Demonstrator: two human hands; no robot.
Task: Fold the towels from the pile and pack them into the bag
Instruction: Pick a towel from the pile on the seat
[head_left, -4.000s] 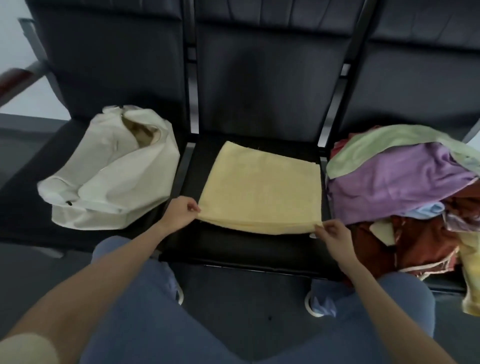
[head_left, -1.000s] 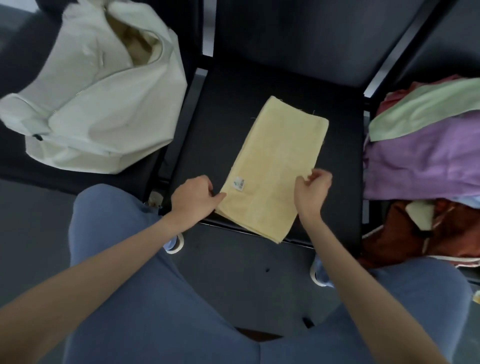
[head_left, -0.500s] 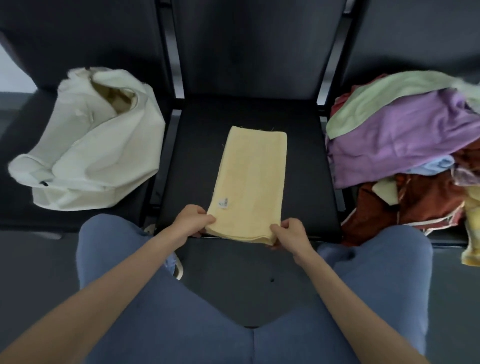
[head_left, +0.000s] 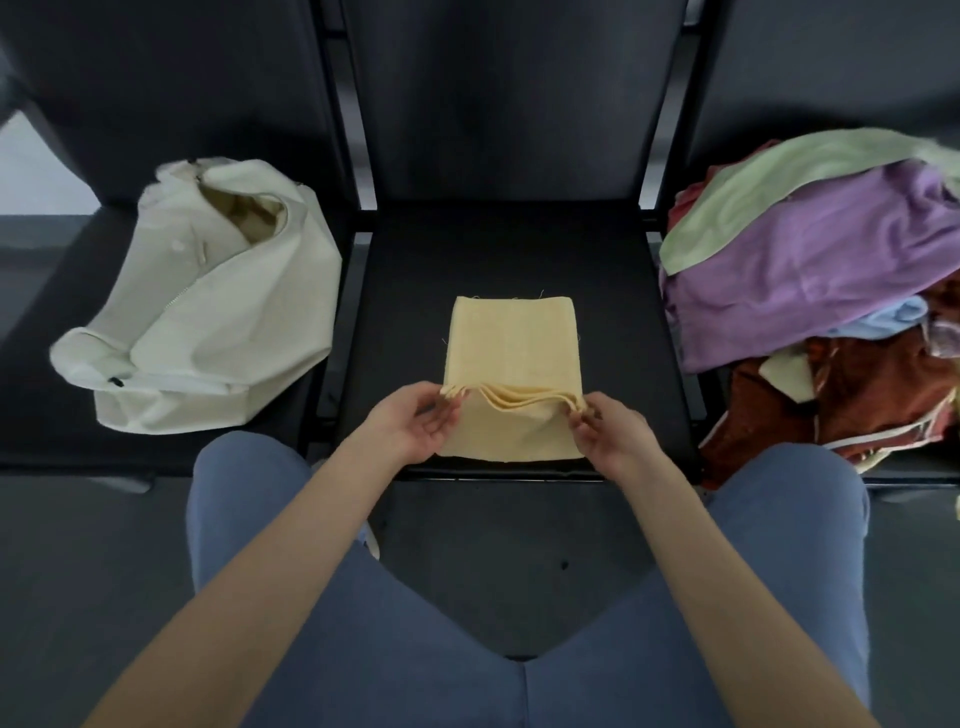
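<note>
A yellow towel (head_left: 511, 348) lies folded into a narrow strip on the middle black seat (head_left: 400, 291). Its near end is lifted and carried back over the strip. My left hand (head_left: 415, 426) pinches the left corner of that lifted end and my right hand (head_left: 605, 434) pinches the right corner. The layered edges sag between my hands. A cream bag (head_left: 208, 296) sits on the left seat with its mouth open towards the backrest. The pile of towels (head_left: 821, 270), green, purple, blue and rust, fills the right seat.
Three black seats stand in a row with tall backrests behind. My knees in blue trousers (head_left: 415, 649) are below the seat's front edge, over a dark floor (head_left: 493, 540). Metal bars (head_left: 337, 322) separate the seats.
Four seconds ago the towel lay wider on the seat; it was folded into a narrow strip. Since half a second ago both hands lifted its near end from the seat's front edge and moved it away from me.
</note>
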